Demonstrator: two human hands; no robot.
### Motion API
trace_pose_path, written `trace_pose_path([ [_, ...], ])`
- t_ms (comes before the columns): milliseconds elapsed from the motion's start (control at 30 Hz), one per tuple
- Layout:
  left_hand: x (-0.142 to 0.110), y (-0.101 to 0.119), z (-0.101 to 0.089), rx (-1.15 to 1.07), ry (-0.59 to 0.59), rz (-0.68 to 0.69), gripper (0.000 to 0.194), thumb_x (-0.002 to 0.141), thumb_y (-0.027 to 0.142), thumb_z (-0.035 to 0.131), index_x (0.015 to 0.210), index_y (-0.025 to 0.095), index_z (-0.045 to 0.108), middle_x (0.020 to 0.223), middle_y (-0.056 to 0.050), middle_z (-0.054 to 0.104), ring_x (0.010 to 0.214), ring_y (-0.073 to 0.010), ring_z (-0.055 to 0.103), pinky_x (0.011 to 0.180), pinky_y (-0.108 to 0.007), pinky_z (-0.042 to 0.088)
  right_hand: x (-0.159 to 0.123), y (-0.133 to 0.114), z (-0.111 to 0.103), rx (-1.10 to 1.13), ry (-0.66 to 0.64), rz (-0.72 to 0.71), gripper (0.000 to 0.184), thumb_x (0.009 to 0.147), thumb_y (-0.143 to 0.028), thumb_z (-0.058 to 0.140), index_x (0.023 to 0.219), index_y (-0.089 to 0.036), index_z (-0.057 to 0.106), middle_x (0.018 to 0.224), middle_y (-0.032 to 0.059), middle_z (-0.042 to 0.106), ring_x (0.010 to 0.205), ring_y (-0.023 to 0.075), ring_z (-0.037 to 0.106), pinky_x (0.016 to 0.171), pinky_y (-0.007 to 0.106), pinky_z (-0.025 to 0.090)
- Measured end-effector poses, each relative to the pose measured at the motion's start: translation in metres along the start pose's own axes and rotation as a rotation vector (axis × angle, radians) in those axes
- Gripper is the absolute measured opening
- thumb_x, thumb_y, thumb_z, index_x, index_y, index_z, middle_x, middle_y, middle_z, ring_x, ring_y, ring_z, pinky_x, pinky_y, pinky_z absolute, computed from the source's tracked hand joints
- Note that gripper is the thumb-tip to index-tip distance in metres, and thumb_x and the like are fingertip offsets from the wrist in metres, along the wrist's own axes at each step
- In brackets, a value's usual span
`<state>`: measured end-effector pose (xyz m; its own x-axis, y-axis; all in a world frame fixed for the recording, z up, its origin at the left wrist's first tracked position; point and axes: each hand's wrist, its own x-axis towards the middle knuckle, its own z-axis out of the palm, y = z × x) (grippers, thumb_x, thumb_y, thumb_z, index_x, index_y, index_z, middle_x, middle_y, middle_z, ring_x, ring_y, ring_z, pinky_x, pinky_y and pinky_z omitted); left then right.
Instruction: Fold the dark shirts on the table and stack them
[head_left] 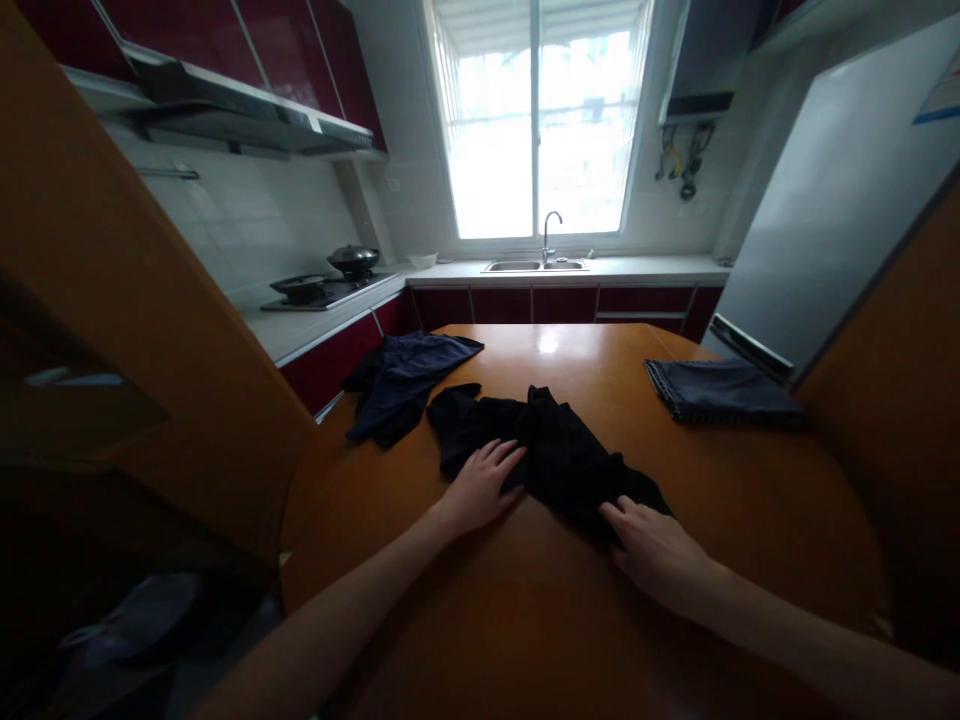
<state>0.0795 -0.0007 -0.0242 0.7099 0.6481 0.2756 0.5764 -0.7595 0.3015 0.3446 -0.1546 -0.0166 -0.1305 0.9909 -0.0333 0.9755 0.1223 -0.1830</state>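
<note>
A crumpled black garment (pixel 566 450) lies across the middle of the wooden table, bent so that one part reaches left and the other slants down to the right. On its left part rests my left hand (pixel 484 482), fingers stretched out and a little apart over the cloth. My right hand (pixel 649 545) is at the lower right end, its fingers curled on the cloth's edge; the thumb is mostly hidden. What kind of garment it is, the folds do not show.
Dark blue and black clothes (pixel 412 375) lie loosely at the table's left edge. A folded dark blue cloth (pixel 724 390) sits at the right. Beyond the round-ended table (pixel 517 620) are a counter with a sink (pixel 536 266), a stove with pans, and a fridge (pixel 840 190).
</note>
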Motion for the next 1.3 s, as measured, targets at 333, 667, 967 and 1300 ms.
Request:
trace_pose_path([
  [333, 0.011, -0.023, 0.005, -0.185, 0.16, -0.072, 0.035, 0.096, 0.022, 0.05, 0.129, 0.024, 0.063, 0.14, -0.006, 0.06, 0.134, -0.0252, 0.052, 0.116, -0.043, 0.038, 0.031, 0.024, 0.018, -0.084, 0.135, -0.152, 0.048, 0.075, 0.0, 0.053, 0.116, -0.018, 0.071, 0.099, 0.0139, 0.068, 0.09, 0.0253, 0.065, 0.072, 0.03, 0.048],
  [667, 0.03, -0.03, 0.008, -0.277, 0.294, -0.186, 0.033, 0.099, 0.029, 0.047, 0.128, 0.022, 0.06, 0.137, -0.008, 0.061, 0.13, -0.0229, 0.055, 0.116, -0.042, 0.038, 0.166, 0.078, -0.015, -0.11, 0.115, 0.014, 0.037, 0.094, -0.006, 0.04, 0.11, -0.014, 0.073, 0.112, 0.0164, 0.062, 0.093, 0.021, 0.067, 0.086, 0.029, 0.046],
  [967, 0.1, -0.058, 0.034, -0.142, 0.298, -0.17, 0.035, 0.099, 0.03, 0.052, 0.131, 0.019, 0.061, 0.137, -0.012, 0.059, 0.129, -0.0268, 0.054, 0.114, -0.04, 0.038, 0.28, 0.118, -0.036, -0.104, 0.154, 0.085, 0.038, 0.099, -0.013, 0.04, 0.12, -0.016, 0.073, 0.121, 0.0178, 0.062, 0.106, 0.0242, 0.063, 0.098, 0.033, 0.04],
  [1300, 0.181, -0.089, 0.047, -0.051, 0.339, -0.28, 0.038, 0.097, 0.024, 0.052, 0.133, 0.016, 0.059, 0.135, -0.017, 0.058, 0.129, -0.0307, 0.052, 0.112, -0.044, 0.037, 0.363, 0.146, -0.04, -0.054, 0.261, 0.177, 0.042, 0.1, -0.013, 0.035, 0.12, -0.014, 0.072, 0.129, 0.0192, 0.058, 0.112, 0.0248, 0.059, 0.097, 0.033, 0.04],
])
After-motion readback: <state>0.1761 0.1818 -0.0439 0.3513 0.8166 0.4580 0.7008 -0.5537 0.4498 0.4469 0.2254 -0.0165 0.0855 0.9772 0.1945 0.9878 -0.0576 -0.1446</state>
